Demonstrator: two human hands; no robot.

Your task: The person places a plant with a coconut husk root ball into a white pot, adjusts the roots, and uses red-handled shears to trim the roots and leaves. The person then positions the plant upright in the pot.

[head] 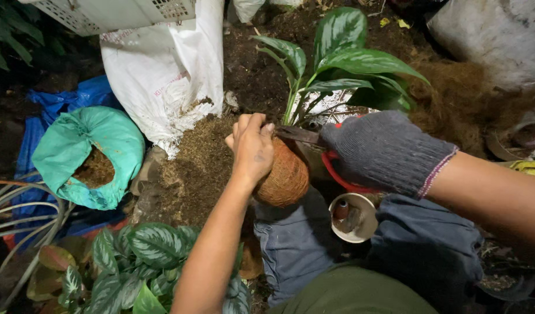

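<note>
A round coir-wrapped root ball (285, 177) with a green variegated plant (343, 64) rising from its top is held up in the middle of the view, above the person's lap in blue trousers (296, 244). The bare left hand (251, 148) is laid over the ball's left and top side, fingers curled close together and pressed against the fibre near the stems. The right hand (383, 151), covered by a grey knit glove, is closed on red-handled scissors (331, 160), whose dark blade is seen pointing left at the top of the ball, just beside the left fingertips; whether the blades are parted cannot be told. A heap of loose brown fibre (194, 166) is seen on the ground just left of the ball, with dark soil (256, 70) behind it. A white woven sack (165, 70) lies at upper left, a rolled-down teal bag (90, 151) holding brown fibre beside it, over blue sheeting (64, 99). More spotted-leaf plants (139, 261) are seen at lower left. A small white cup (351, 218) sits under the right wrist, between the knees. A white perforated crate (110, 11) is at the top edge.
</note>
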